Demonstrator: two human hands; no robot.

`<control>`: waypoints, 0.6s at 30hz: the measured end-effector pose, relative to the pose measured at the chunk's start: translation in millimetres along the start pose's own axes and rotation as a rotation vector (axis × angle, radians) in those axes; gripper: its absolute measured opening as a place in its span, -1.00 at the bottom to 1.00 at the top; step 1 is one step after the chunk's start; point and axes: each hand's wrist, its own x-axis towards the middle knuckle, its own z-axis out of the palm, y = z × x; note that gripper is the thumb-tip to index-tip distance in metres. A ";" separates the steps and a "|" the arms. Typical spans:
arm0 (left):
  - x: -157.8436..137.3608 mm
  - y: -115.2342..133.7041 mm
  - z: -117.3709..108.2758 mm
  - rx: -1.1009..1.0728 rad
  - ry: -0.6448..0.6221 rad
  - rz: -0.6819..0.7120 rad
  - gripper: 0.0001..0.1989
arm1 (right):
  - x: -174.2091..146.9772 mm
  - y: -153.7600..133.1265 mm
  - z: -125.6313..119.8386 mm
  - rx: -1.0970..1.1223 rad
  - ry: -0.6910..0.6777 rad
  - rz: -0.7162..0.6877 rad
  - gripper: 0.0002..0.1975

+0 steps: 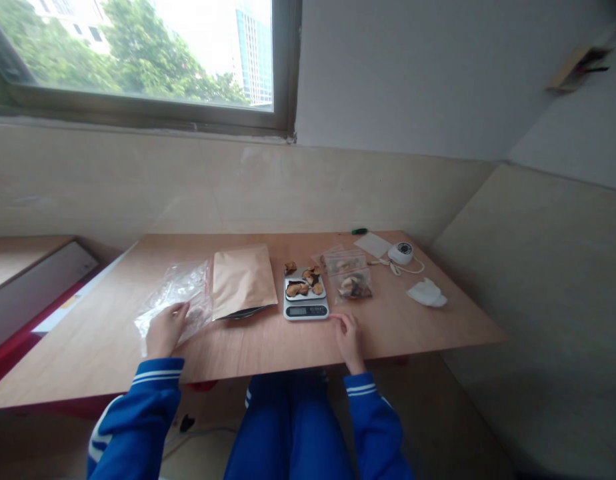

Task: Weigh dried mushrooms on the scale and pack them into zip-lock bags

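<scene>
On the left, my left hand [167,330] lies over a heap of clear plastic bags [181,283], its fingers curled in a pinch at the plastic. My right hand [349,339] is beside the front right corner of a white digital kitchen scale [307,312]. Its index finger points at the scale's edge and seems to touch it; the other fingers are loosely bent, with nothing visible in them. Brown dried mushroom slices [298,288] are spread on the scale's plate, and one slice overhangs the back left corner. The display's figures are too small to read.
A kraft paper pouch [244,280] lies between the plastic bags and the scale. Right of the scale are zip bags with dried slices [355,285]. Farther right sit a white paper [372,245], a white corded device [401,253], a crumpled tissue [427,292] and a green-handled tool [359,231].
</scene>
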 end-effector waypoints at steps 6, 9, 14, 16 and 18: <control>-50.9 71.4 -27.9 -0.186 0.255 0.099 -0.57 | -4.5 -57.8 7.1 0.190 -0.029 -0.003 -0.80; -91.8 122.9 -27.9 -0.401 0.120 0.256 -0.63 | -13.1 -120.1 19.1 0.402 -0.233 -0.025 -0.78; -133.0 168.0 -15.8 -0.714 -0.116 0.317 -0.64 | -22.5 -176.1 31.2 0.645 -0.315 0.081 -0.74; -137.9 169.7 -12.2 -0.793 -0.191 0.340 -0.62 | -22.2 -173.5 28.5 0.670 -0.259 0.156 -0.73; -140.0 167.6 -9.0 -0.814 -0.253 0.395 -0.61 | -20.6 -165.7 22.5 0.660 -0.225 0.205 -0.72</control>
